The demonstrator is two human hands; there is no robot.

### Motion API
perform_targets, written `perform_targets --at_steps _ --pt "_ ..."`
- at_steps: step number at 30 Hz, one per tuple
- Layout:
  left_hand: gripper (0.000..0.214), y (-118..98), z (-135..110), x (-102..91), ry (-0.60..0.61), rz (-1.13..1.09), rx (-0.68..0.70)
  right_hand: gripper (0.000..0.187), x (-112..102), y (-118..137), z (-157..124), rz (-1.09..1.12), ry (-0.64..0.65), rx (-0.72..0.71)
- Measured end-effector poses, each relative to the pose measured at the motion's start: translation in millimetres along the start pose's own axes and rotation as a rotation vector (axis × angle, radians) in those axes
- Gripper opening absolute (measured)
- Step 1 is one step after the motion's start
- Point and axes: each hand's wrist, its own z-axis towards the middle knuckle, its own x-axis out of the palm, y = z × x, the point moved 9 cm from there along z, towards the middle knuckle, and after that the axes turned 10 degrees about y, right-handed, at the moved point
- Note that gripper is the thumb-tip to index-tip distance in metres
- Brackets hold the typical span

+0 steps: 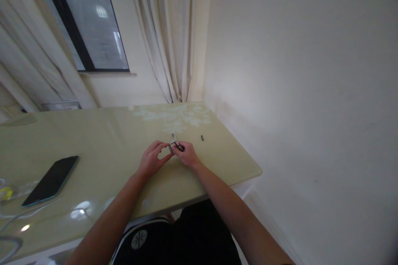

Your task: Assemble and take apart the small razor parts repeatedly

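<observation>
Both my hands meet over the table, near its right end. My right hand is closed around a small silvery metal tool with a dark part; its narrow tip points away from me. Too little shows to name its kind. Between the thumb and index finger of my left hand is a short, thin grey strip, held right against the tool. Whether the strip is part of the tool, I cannot tell. A small dark strip lies on the table beyond my right hand.
A dark flat tablet or large phone lies at the left. Near it are a pale cable and a clear item with a yellow part. A wall borders the table's right side; curtains hang behind.
</observation>
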Motion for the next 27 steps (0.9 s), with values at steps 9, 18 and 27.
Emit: perform_targets --at_steps 9,18,27 --pt "0.034 5 0 9.3 0.064 0.071 -0.024 0.034 -1 3 -2 -0.139 -0.023 -0.008" --pt "0.03 4 1 11.0 0.083 0.058 -0.035 0.032 0 7 -3 -0.128 -0.01 -0.029" --pt "0.046 24 4 6.2 -0.008 -0.541 -0.224 0.046 1 5 -2 0.114 0.045 0.016"
